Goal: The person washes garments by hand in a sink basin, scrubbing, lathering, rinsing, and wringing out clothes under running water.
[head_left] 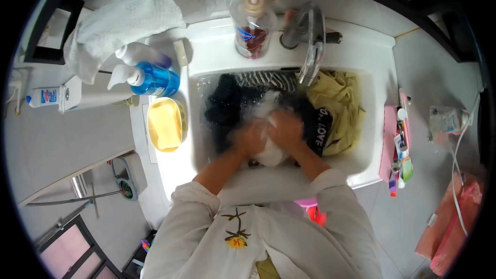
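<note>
In the middle of the sink, my left hand and my right hand are close together, both closed on a wet white cloth. Motion smears the fingers and the cloth, whose exact kind I cannot make out. Dark clothes lie in water under and around the hands. A black garment with white lettering is right of my right hand. Khaki clothing fills the sink's right side. Striped fabric lies at the back.
The white sink has a metal faucet over its back edge. Beside that stands a pump bottle with dark red liquid. On the left ledge are a blue pump bottle and a yellow soap dish. A pink holder is at right.
</note>
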The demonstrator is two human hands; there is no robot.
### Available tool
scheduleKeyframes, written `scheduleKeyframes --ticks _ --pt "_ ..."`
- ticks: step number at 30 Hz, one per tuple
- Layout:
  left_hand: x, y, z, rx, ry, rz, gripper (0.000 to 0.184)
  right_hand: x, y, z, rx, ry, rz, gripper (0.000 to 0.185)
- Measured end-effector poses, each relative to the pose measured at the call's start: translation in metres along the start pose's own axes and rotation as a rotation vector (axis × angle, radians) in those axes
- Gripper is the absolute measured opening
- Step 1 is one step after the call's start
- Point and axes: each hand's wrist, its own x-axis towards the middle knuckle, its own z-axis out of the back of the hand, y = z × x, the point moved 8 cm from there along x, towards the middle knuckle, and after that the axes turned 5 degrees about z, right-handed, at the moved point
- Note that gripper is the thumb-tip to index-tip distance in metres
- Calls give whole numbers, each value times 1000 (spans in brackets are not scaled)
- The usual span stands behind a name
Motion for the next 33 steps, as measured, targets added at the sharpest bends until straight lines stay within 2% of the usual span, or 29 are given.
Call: scheduleKeyframes --ticks 1,2,3,5,7,8,10,11,13,14,17,18,20,23,27,32,33 --pt "6 5 -5 18 91 54 40 9 -12 -12 14 98 -44 27" --pt "13 9 -10 36 47 -6 39 19 -22 -23 26 189 -85 26" --pt "18 15 -22 53 1 -70 37 29 -27 -26 -38 211 -84 27" --pt "34 23 -21 -131 58 -16 36 48 -34 -24 -174 232 -80 29" --pt "51 30 -5 -534 256 230 36 58 -48 -16 -69 195 -320 29" --pt "57 28 6 -500 266 253 37 58 -52 -14 -11 177 -436 29" --pt "64 20 22 -434 294 297 37 58 -47 -11 61 212 -406 29" --pt "65 16 34 -502 277 272 37 56 -46 -11 98 233 -397 29" --pt "55 13 56 -643 266 224 36 32 -26 12 107 -32 -258 25" --pt "49 16 68 -668 166 216 42 15 -16 25 104 -162 -186 23" --pt "32 2 105 -321 -447 102 50 -25 -4 46 252 -331 -43 21" --pt "27 -10 86 -186 -365 99 56 -38 1 54 290 -406 51 21" --pt "6 -39 60 -69 -394 -18 49 -64 7 70 360 -557 241 22" --pt "-35 -66 64 -91 -358 -274 41 -90 19 85 226 -611 214 26" --pt "-57 -69 63 -2 -327 -589 39 -80 37 66 -46 -369 134 32" --pt "-17 -54 43 -70 -479 -548 30 -40 -2 9 -111 -55 15 41" --pt "-10 -50 41 -103 -510 -534 28 -30 -11 1 -92 66 -46 41"
